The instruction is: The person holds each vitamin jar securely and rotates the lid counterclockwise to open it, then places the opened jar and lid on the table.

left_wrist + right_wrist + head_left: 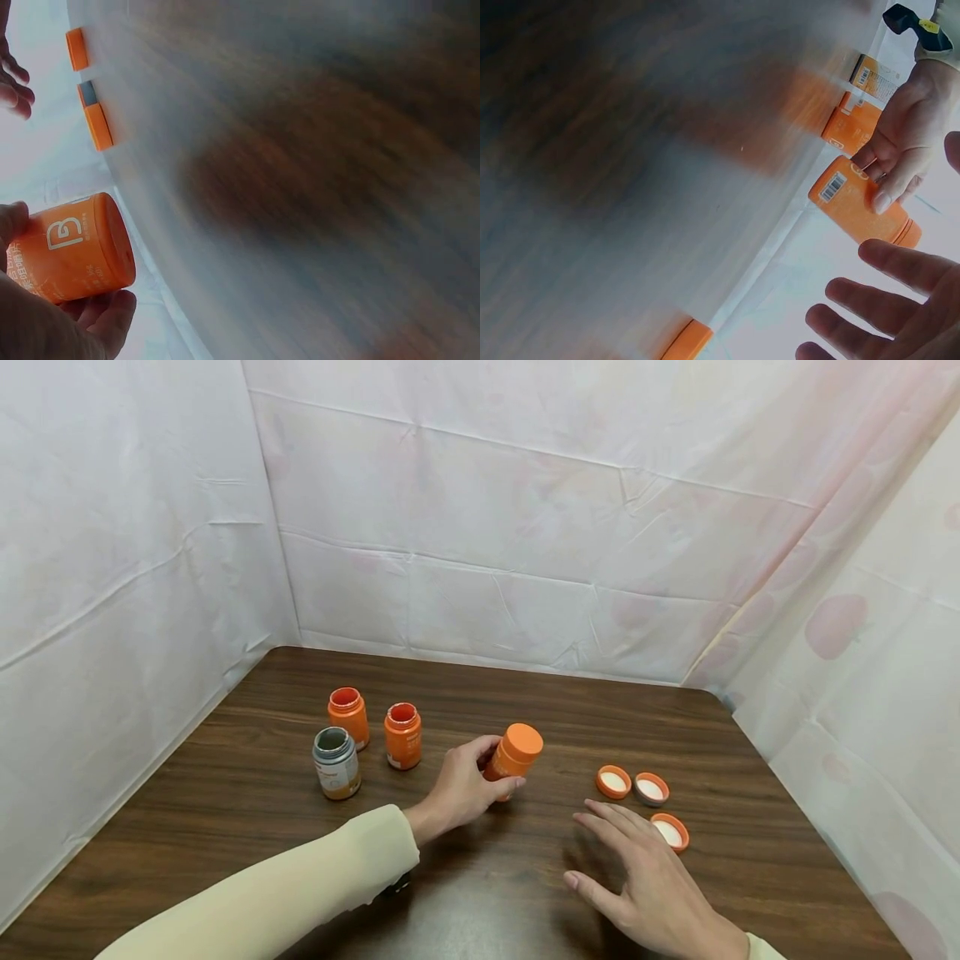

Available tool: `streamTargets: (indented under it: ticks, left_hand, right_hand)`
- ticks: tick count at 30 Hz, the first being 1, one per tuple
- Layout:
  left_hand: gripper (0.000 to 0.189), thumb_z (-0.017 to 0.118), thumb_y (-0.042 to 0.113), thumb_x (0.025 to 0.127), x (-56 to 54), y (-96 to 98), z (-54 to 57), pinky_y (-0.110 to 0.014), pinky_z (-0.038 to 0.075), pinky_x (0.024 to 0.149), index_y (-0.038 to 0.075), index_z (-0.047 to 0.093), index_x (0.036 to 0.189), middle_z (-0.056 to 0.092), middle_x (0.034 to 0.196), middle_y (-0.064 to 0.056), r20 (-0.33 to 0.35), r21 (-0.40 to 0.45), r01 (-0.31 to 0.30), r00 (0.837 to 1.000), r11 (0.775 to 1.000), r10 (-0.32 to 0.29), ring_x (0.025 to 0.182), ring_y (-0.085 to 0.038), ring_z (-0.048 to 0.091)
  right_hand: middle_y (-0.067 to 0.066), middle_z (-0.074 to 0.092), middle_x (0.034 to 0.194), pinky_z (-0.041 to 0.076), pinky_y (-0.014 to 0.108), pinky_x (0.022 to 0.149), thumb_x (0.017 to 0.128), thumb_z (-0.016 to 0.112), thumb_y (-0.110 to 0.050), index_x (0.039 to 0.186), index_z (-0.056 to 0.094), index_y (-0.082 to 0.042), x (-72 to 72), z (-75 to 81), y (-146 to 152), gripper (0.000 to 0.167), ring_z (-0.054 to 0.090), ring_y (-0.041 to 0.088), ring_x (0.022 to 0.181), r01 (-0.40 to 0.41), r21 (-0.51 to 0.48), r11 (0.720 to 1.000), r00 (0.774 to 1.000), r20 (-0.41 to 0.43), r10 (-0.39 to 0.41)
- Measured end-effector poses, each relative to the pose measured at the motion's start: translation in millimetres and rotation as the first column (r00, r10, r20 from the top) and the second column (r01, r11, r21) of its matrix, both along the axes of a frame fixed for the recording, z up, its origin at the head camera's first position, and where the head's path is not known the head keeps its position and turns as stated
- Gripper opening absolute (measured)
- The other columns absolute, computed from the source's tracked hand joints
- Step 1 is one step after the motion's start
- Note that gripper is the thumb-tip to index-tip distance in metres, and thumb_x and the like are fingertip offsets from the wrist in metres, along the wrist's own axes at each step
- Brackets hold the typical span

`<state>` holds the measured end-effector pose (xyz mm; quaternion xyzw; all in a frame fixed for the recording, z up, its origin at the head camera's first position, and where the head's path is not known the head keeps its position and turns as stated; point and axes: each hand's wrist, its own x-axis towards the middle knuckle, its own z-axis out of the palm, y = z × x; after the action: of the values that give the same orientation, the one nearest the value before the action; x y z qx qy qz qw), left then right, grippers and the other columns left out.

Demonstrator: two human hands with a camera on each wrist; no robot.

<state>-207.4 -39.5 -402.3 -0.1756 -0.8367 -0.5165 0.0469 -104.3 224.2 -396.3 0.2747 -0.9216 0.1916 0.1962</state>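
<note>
My left hand (459,787) grips an orange jar (508,763) round its body. The jar's orange lid (523,741) is on, and the jar leans to the right. In the left wrist view the flat base of the same jar (71,247) is clear of the tabletop. To the right, my right hand (651,885) hovers with fingers spread and holds nothing. Just beyond its fingers lie an orange lid (612,782), an orange-and-grey lid (652,788) and another orange lid (672,828), white insides up; the hand partly hides the nearest one.
Left of my left hand stand three uncapped jars: a grey one (337,768) with a label, an orange one (348,720) behind it, and another orange one (403,739). All rest on a dark wooden table (300,681), with pale sheets (480,527) hanging round it.
</note>
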Motion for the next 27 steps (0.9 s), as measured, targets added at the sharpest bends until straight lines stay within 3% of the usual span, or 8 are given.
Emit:
streamTargets:
  ticks: [5,16,27]
  left_hand:
    - [0.053,0.088,0.019,0.083,4.9,-4.1,0.0,-0.041,0.054,0.093,0.011,0.065,0.129,0.071,0.116,-0.001,-0.034,0.003,0.007,0.999,1.0,-0.007,0.102,-0.016,0.067]
    - [0.055,0.089,0.02,0.081,15.7,-10.4,-0.7,-0.041,0.053,0.092,0.013,0.065,0.13,0.072,0.116,0.001,-0.028,-0.01,0.041,0.999,0.999,-0.041,0.101,-0.017,0.067]
    - [0.054,0.089,0.021,0.081,25.4,-15.8,-0.2,-0.036,0.054,0.089,0.014,0.066,0.129,0.072,0.114,0.003,-0.048,-0.018,0.081,0.995,0.997,-0.082,0.098,-0.013,0.067]
  right_hand:
    - [-0.008,0.056,0.143,0.045,0.049,0.097,0.085,0.081,-0.05,0.135,0.064,-0.028,-0.1,-0.2,-0.7,0.057,0.055,0.019,0.129,-0.001,-0.01,1.0,1.0,-0.004,0.001]
    - [-0.009,0.056,0.143,0.048,0.05,0.094,0.086,0.081,-0.049,0.136,0.062,-0.029,-0.8,-0.3,-2.4,0.058,0.056,0.017,0.128,0.025,-0.047,0.999,0.999,0.038,-0.024]
    - [-0.013,0.057,0.139,0.046,0.043,0.095,0.086,0.082,-0.044,0.137,0.061,-0.028,-3.1,-0.5,-3.9,0.058,0.055,0.014,0.126,0.026,-0.091,0.996,0.999,0.044,-0.022]
